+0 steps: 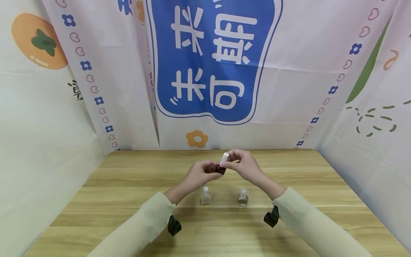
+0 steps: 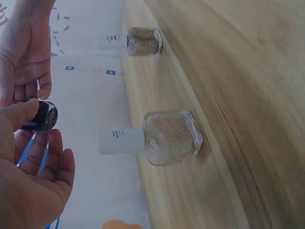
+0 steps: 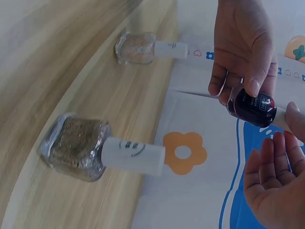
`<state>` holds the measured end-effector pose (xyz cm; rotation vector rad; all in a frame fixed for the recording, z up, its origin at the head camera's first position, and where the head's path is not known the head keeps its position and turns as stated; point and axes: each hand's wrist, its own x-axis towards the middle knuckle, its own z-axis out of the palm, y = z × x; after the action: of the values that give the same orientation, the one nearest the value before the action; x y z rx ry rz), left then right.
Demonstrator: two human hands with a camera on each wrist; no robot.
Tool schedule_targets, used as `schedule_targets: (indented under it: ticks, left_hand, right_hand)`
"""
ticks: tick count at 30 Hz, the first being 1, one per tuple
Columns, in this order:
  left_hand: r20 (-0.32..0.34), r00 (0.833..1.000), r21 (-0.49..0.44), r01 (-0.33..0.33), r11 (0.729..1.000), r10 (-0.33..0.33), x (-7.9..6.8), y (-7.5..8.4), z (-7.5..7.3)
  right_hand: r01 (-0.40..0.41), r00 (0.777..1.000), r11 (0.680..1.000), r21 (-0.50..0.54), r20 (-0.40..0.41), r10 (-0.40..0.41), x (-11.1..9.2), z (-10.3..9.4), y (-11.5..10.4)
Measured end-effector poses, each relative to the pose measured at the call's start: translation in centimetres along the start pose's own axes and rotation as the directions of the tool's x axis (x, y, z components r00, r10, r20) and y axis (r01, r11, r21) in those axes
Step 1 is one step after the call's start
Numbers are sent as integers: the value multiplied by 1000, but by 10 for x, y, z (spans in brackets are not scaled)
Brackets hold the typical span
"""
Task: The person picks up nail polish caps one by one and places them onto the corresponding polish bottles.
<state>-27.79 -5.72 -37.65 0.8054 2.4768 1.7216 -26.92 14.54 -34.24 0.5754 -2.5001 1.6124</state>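
Note:
Above the table, my left hand (image 1: 196,177) grips the glass body of a dark red nail polish bottle (image 3: 251,107) between thumb and fingers. My right hand (image 1: 245,167) pinches its white cap (image 1: 224,158), which sits at the bottle's neck and leans slightly right in the head view. Whether the cap is loose cannot be told. Below my hands, two more nail polish bottles stand upright with white caps: a clear one with pale glitter (image 2: 171,137) on the left and a gold-glitter one (image 3: 78,147) on the right.
The wood-grain table (image 1: 115,200) runs back to a hanging white cloth (image 1: 289,96) with a blue printed panel (image 1: 205,82). Pale cloth also hangs along both sides. A black wrist camera (image 1: 174,225) is strapped at the left sleeve, and another (image 1: 271,216) at the right.

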Motion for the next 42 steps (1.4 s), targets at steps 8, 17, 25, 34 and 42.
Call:
schedule_targets:
  ticks: [8,17,25,34,42]
  left_hand:
    - [9,1000,43,7,999,-8,12,-8,1]
    - [27,999,62,22,998,-24,21,-22,4]
    - [64,998,46,25,999,-28,25,-32,5]
    - [80,996,75,26,997,-32,29,-43,5]
    - [110,993,100,39,994,-50,31,-55,6]
  right_hand:
    - [-9,1000,1000,-22,5,9,10,-1,10]
    - [-49,999,998,-31,17,50,16,2,26]
    - [-80,995,997,-13,55,80,20,5,37]
    - [-116,989,992,-43,86,119,25,10,44]
    - [-108,984,992,-67,135,117,27,12,52]
